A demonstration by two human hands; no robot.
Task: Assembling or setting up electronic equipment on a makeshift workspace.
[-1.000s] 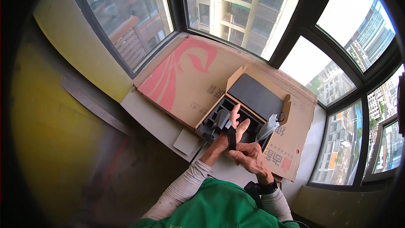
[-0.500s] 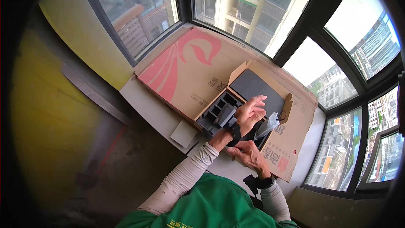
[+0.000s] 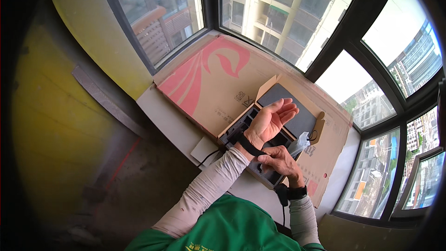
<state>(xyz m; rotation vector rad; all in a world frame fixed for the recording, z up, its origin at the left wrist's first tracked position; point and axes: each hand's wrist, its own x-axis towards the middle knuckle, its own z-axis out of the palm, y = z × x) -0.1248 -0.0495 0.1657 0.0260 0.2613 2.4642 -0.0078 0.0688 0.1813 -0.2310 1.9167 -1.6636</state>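
Note:
My left hand [image 3: 272,120] is turned palm up above an open cardboard box [image 3: 267,87], fingers stretched and holding nothing. Around that wrist runs a black wrist strap [image 3: 251,146]. The thumb and fingers of my right hand [image 3: 282,161] pinch this strap at its near side. On my right wrist sits another black strap [image 3: 298,193], with a small black device [image 3: 281,194] at its side and a cable hanging below. A dark foam insert with compartments [image 3: 240,127] lies in the box, partly hidden by my hands. Dark grey foam [image 3: 297,120] lines the raised lid.
Beneath the box lies a large flat brown carton [image 3: 200,83] with a pink print, on a pale window ledge [image 3: 160,111]. A clear plastic bag [image 3: 299,144] rests at the box's right end. A black cable [image 3: 207,156] crosses a pale square piece [image 3: 200,148]. Windows [image 3: 274,14] surround the ledge.
My left hand has rolled over to show its palm, its fingers spreading toward the right. My right hand has shifted slightly up against the left wrist strap. The view has moved a little.

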